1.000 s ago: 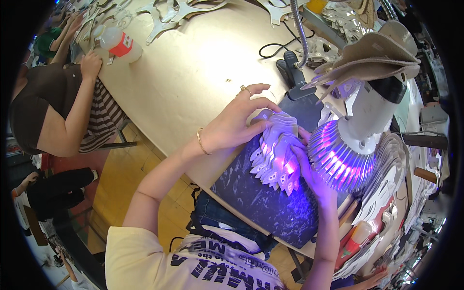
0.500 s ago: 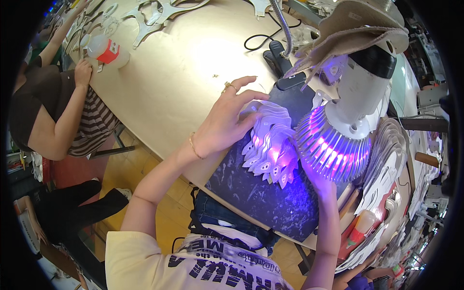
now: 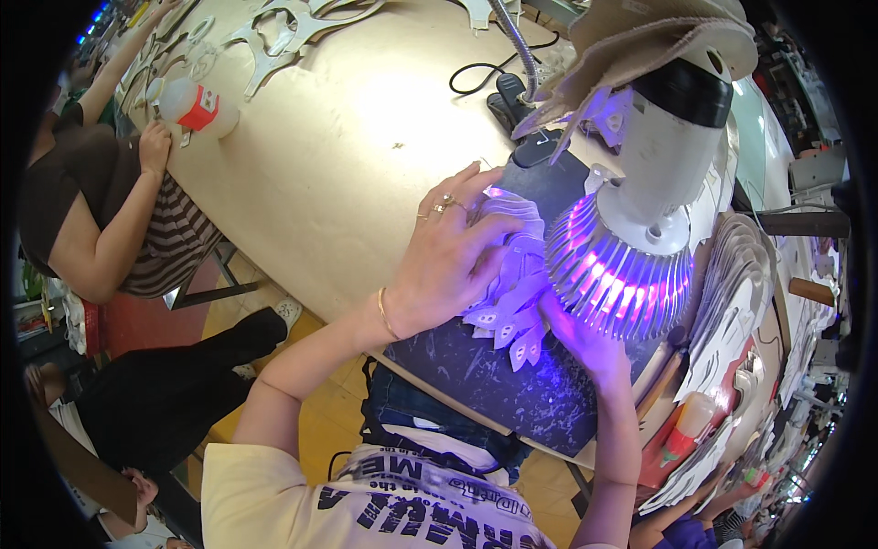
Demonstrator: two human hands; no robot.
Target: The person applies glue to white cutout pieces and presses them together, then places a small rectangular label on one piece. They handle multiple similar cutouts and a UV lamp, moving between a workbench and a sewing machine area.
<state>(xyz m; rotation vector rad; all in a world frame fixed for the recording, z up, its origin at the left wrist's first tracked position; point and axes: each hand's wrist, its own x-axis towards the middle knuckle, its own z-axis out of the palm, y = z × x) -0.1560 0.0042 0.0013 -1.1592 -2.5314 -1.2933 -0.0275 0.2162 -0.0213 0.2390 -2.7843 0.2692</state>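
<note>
A fanned stack of thin, pale cut pieces (image 3: 519, 316), with pointed ends and small holes, lies under purple light on a dark speckled board (image 3: 466, 366). They look like shoe-upper parts. My left hand (image 3: 453, 256) is closed round the stack's left and far side, thumb and fingers bent against it. From the right, my right hand (image 3: 590, 343) reaches in with its fingertips at the pieces' near right edge. The lamp head covers part of that hand, but the fingers that show look pinched on the pieces. The finned lamp (image 3: 622, 265) hangs just above the right hand.
Brown-grey cut sheets (image 3: 658, 46) lie over the lamp's top. A clip base (image 3: 512, 105) with a bendable metal neck stands behind the board. More stacked pieces (image 3: 732, 274) and a red-labelled bottle (image 3: 688, 425) are at right. Another person (image 3: 101, 201) sits at left beside a bottle (image 3: 197, 108).
My left hand has come down and closed further round the stack. The pieces' near ends have spread apart and shifted. My right hand has moved slightly left, toward them.
</note>
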